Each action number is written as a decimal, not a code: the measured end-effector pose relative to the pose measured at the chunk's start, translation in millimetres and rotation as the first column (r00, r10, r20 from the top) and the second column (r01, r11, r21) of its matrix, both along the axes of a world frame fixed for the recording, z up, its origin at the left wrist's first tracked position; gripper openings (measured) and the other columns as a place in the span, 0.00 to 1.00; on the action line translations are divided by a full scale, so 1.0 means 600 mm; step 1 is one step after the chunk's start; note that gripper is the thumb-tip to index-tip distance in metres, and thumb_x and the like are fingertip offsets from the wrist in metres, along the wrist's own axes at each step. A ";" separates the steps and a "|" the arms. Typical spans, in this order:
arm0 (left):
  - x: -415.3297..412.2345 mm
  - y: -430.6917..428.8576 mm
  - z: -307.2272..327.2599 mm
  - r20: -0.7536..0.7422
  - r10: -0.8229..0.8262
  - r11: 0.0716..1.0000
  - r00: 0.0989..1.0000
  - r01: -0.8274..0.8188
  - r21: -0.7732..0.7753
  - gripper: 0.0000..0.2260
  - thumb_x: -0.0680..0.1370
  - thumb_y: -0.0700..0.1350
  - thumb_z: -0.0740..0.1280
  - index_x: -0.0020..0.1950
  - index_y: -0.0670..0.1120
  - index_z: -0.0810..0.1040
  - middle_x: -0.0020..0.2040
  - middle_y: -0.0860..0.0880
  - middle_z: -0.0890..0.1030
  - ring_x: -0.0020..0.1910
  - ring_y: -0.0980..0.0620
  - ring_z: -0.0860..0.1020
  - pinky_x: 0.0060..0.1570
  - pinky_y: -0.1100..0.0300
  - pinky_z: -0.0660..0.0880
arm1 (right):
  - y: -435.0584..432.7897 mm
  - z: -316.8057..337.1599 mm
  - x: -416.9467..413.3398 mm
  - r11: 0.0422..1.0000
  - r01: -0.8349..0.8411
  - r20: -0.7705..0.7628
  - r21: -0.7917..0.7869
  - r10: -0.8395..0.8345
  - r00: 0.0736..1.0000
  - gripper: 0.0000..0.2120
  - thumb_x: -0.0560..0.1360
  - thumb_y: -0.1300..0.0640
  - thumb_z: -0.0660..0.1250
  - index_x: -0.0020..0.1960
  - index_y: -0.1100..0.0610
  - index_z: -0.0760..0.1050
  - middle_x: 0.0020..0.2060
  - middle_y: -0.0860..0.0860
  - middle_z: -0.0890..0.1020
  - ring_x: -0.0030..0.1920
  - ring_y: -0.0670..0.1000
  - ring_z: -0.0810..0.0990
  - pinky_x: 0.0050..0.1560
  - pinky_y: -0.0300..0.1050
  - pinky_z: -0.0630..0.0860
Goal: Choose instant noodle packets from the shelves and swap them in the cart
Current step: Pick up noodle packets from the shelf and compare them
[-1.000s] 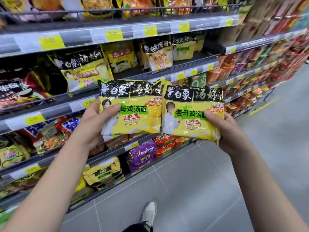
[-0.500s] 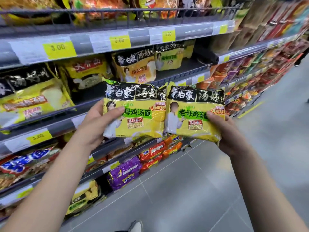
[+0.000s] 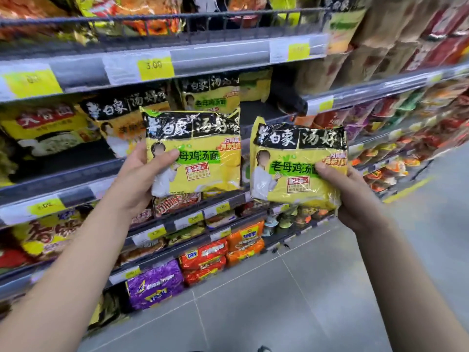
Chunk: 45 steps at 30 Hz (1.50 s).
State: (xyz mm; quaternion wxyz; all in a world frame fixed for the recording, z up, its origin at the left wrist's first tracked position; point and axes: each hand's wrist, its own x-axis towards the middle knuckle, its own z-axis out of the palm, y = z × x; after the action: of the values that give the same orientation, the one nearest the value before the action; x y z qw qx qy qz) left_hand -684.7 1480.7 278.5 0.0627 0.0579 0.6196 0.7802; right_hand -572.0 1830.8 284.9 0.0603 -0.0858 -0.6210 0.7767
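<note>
The left hand (image 3: pixel 138 174) grips a yellow noodle packet (image 3: pixel 195 153) by its left edge, thumb pressed across the front over the green label band and the other fingers hidden behind. The right hand (image 3: pixel 352 196) grips a second, matching packet (image 3: pixel 291 163) by its lower right corner, thumb laid on the front near the green band, the remaining fingers wrapped underneath and behind. Both packets are held up in the air in front of the shelves (image 3: pixel 177 174), faces toward the camera, black banner at the top and yellow field below. Each is nearly square, a little taller than wide, so its long axis runs roughly up and down. The left packet leans slightly, its top tipped to the left; the right one sits lower and is turned a little clockwise, its bottom edge sloping down toward the right. A narrow gap separates the two, so they do not touch. Behind the left packet, on the shelf just under the price tag (image 3: pixel 155 68) reading 3.00, another packet of the same kind (image 3: pixel 210 97) stands upright near the shelf's front edge, with similar black-topped packets to its left. Lower shelves carry orange, red and purple packets near their front edges, above a grey tiled floor (image 3: pixel 304 301).
</note>
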 end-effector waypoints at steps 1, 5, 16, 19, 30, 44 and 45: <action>0.002 0.025 0.006 0.015 0.021 1.000 1.000 -0.021 -0.010 0.56 0.58 0.59 0.85 0.80 0.46 0.61 0.79 0.43 0.66 0.73 0.44 0.72 0.70 0.46 0.71 | 0.022 0.006 -0.009 1.000 -0.017 -0.001 0.004 0.017 1.000 0.14 0.72 0.55 0.68 0.56 0.59 0.79 0.47 0.56 0.88 0.45 0.54 0.88 0.42 0.48 0.85; -0.002 0.100 0.001 0.035 0.057 0.998 0.998 -0.057 -0.021 0.13 0.75 0.43 0.74 0.51 0.54 0.71 0.49 0.50 0.75 0.45 0.51 0.77 0.37 0.61 0.78 | 0.087 0.019 -0.047 0.999 -0.045 0.006 0.011 0.045 0.999 0.07 0.74 0.57 0.68 0.52 0.56 0.78 0.41 0.51 0.88 0.40 0.50 0.88 0.37 0.45 0.84; -0.068 0.146 0.024 -0.003 0.162 0.985 0.987 -0.162 -0.063 0.18 0.75 0.43 0.75 0.62 0.47 0.73 0.62 0.46 0.79 0.53 0.53 0.83 0.54 0.53 0.81 | 0.138 0.012 -0.172 0.986 -0.165 0.041 0.009 0.165 0.986 0.22 0.72 0.53 0.72 0.62 0.61 0.77 0.49 0.54 0.88 0.46 0.53 0.88 0.40 0.45 0.84; -0.092 0.155 0.029 0.001 0.181 0.980 0.983 -0.180 -0.087 0.15 0.76 0.42 0.74 0.61 0.46 0.74 0.55 0.50 0.85 0.53 0.53 0.84 0.57 0.51 0.81 | 0.141 0.012 -0.194 0.984 -0.175 0.036 -0.011 0.176 0.984 0.24 0.72 0.53 0.71 0.65 0.62 0.75 0.48 0.54 0.88 0.44 0.52 0.88 0.37 0.43 0.83; -0.228 0.174 0.015 -0.065 0.385 0.915 0.921 -0.390 -0.100 0.47 0.64 0.54 0.84 0.77 0.42 0.67 0.69 0.44 0.78 0.66 0.46 0.79 0.66 0.45 0.76 | 0.150 -0.013 -0.256 0.974 -0.225 0.061 -0.005 0.225 0.972 0.12 0.74 0.55 0.68 0.55 0.58 0.77 0.41 0.51 0.88 0.41 0.50 0.88 0.35 0.41 0.82; -0.240 0.208 0.018 -0.215 0.503 0.586 0.837 -0.513 -0.627 0.35 0.76 0.55 0.74 0.77 0.44 0.65 0.74 0.44 0.73 0.73 0.44 0.72 0.71 0.52 0.71 | 0.168 -0.009 -0.309 0.951 -0.305 0.082 0.043 0.301 0.950 0.06 0.75 0.56 0.69 0.50 0.55 0.80 0.41 0.49 0.88 0.42 0.50 0.88 0.39 0.47 0.85; -0.243 0.213 0.018 -0.259 0.505 0.527 0.823 -0.532 -0.663 0.32 0.78 0.53 0.73 0.76 0.43 0.65 0.71 0.45 0.75 0.69 0.46 0.74 0.69 0.54 0.72 | 0.168 -0.008 -0.311 0.947 -0.317 0.082 0.051 0.312 0.947 0.11 0.73 0.54 0.70 0.53 0.57 0.80 0.43 0.51 0.88 0.44 0.51 0.88 0.42 0.49 0.85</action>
State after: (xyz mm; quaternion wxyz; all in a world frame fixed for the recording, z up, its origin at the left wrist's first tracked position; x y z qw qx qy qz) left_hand -830.4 1608.5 289.4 -0.1650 -0.1440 0.8602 0.4605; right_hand -758.5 1931.5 280.0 -0.0843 -0.0121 -0.6528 0.7527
